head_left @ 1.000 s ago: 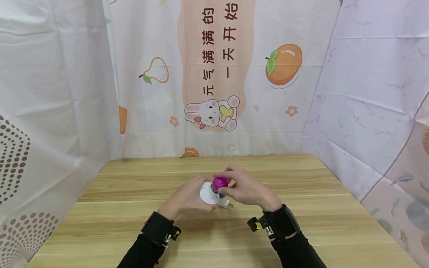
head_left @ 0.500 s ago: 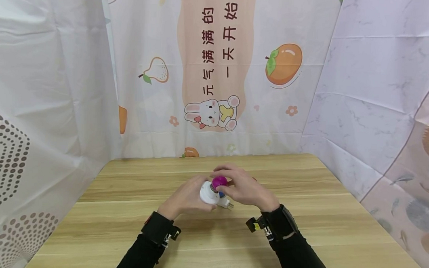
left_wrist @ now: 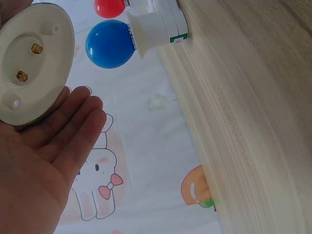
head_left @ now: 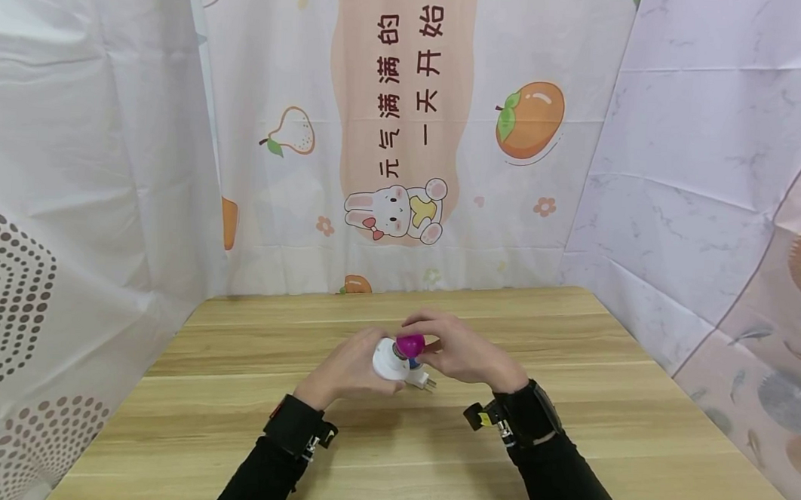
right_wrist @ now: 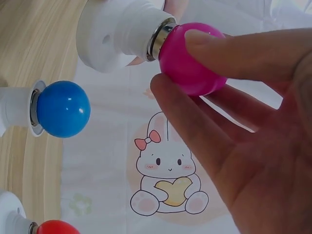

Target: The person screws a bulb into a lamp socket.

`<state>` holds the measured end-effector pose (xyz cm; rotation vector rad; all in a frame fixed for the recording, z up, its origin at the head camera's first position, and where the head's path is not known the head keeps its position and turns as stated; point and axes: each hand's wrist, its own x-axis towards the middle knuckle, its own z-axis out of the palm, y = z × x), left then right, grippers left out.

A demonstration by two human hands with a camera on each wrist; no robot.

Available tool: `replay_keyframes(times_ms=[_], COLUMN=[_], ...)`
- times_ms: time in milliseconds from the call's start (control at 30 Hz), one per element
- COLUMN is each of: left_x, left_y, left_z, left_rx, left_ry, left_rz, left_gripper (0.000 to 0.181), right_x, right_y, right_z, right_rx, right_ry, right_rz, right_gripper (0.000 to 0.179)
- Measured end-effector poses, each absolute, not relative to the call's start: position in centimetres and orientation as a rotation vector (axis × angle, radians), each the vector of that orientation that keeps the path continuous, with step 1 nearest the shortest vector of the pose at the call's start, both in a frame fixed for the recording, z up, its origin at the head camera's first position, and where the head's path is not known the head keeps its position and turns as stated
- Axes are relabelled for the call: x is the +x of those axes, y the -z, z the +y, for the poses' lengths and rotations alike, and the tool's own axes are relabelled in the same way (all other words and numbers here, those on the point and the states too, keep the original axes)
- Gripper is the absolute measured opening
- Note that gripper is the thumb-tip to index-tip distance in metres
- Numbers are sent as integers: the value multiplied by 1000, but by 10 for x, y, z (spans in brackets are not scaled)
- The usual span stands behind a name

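My left hand (head_left: 350,364) grips a round white lamp holder (head_left: 389,361) by its wide base. Its underside, with two brass-coloured screws, faces the left wrist camera. A magenta light bulb (right_wrist: 187,63) sits at the mouth of this holder, some of its metal cap showing. My right hand (head_left: 463,353) holds the bulb between thumb and fingers, the thumb lying across the glass in the right wrist view. Just beyond the hands a blue bulb (left_wrist: 110,44) sits in a white plug-in socket (left_wrist: 163,29), mostly hidden in the head view.
A red bulb (right_wrist: 57,227) in another white fitting (right_wrist: 10,217) stands past the blue one. Metal prongs of a white plug (head_left: 419,379) point right on the wooden table (head_left: 261,439). Printed curtains (head_left: 400,265) close off the back and both sides.
My right fingers have loosened and shifted round the magenta bulb, then come back onto it. The left hand and lamp holder have stayed in place.
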<state>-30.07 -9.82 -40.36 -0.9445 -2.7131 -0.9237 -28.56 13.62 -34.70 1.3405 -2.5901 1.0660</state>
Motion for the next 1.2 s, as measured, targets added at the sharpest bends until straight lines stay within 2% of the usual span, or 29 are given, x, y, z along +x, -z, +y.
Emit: replay_keyframes(times_ms=[533, 1200], left_x=[-302, -303], left_y=[405, 405], left_z=[-98, -98], left_rx=[-935, -972], left_ry=[931, 886], left_rz=[-2718, -2712], left_gripper=[66, 69], right_x=[-283, -283], right_y=[346, 349], right_z=[136, 134], right_rx=[1275, 1110], right_ry=[-1130, -1033], right_rz=[-2630, -2700], right_gripper=[47, 44])
